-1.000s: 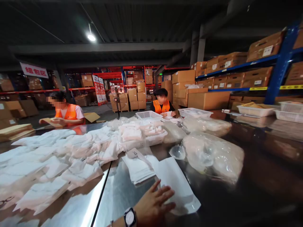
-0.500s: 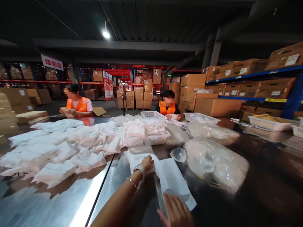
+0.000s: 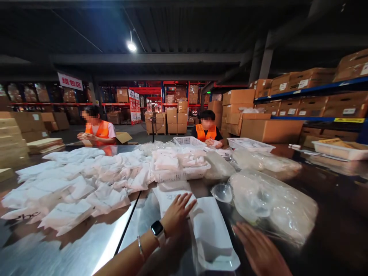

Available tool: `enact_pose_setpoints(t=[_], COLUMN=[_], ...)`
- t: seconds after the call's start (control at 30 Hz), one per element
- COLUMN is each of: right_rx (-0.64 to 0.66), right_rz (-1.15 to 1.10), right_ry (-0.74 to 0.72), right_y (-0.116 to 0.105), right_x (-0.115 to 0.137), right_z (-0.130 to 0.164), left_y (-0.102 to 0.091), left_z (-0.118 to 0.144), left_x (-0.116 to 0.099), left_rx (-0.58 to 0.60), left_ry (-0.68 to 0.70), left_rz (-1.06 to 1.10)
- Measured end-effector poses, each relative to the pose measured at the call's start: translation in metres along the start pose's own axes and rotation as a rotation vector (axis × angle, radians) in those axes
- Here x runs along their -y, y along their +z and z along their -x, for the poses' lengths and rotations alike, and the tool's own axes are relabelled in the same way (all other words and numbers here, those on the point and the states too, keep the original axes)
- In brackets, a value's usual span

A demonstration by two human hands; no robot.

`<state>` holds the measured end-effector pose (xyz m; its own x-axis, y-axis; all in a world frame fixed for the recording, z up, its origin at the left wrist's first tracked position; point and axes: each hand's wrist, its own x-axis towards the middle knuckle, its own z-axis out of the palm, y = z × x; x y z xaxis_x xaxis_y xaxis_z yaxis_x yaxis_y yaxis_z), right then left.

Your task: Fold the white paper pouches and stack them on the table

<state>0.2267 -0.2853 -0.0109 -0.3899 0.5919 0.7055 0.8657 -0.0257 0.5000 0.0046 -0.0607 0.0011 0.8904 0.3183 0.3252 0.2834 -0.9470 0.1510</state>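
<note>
A white flat bag (image 3: 212, 226) lies lengthwise on the metal table in front of me. My left hand (image 3: 177, 212) rests with fingers spread on a printed white bag (image 3: 168, 191), its fingertips near the top corner of the flat bag. Watch (image 3: 157, 229) and bracelet sit on that wrist. To the right of the flat bag, my right hand (image 3: 258, 245) is apart from it, fingers stretched out and holding nothing. A clear plastic bowl (image 3: 222, 193) stands beyond, beside a big clear bag (image 3: 284, 203) that appears to hold more bowls.
Soft white packets (image 3: 86, 191) are heaped on the left. A white basket (image 3: 184, 175) of packets stands ahead, with a white tray (image 3: 250, 145) farther back. Two people in orange vests (image 3: 99, 132) sit across the table. Boxes fill the shelves (image 3: 310, 90) at right.
My right hand has left the lower end of the flat bag and moved right. My left hand has opened from a closed shape and spread its fingers. The view has shifted slightly.
</note>
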Motion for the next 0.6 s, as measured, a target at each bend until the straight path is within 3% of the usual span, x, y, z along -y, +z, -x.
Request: enact_pose_setpoints(t=[0.1, 0.17, 0.23, 0.37, 0.53, 0.6], right_rx=[0.118, 0.180, 0.228, 0.255, 0.284, 0.288], right_rz=[-0.105, -0.195, -0.275, -0.422, -0.475, -0.457], right_ry=[-0.306, -0.534, -0.642, -0.549, -0.430, -0.429], right_y=[0.026, 0.041, 0.049, 0.052, 0.050, 0.052], right_x=[-0.035, -0.040, -0.037, -0.031, -0.027, -0.022], right_z=[-0.022, -0.037, -0.046, -0.037, -0.019, -0.021], left_y=[0.010, 0.015, 0.017, 0.018, 0.028, 0.031], left_z=[0.015, 0.018, 0.018, 0.019, 0.025, 0.027], left_x=[-0.013, -0.023, -0.030, -0.033, -0.028, -0.025], left_rx=[0.072, 0.088, 0.100, 0.023, -0.207, -0.300], left_ry=[0.297, 0.389, 0.463, 0.481, 0.720, 0.721], left_rz=[-0.080, -0.059, -0.044, -0.087, -0.237, -0.283])
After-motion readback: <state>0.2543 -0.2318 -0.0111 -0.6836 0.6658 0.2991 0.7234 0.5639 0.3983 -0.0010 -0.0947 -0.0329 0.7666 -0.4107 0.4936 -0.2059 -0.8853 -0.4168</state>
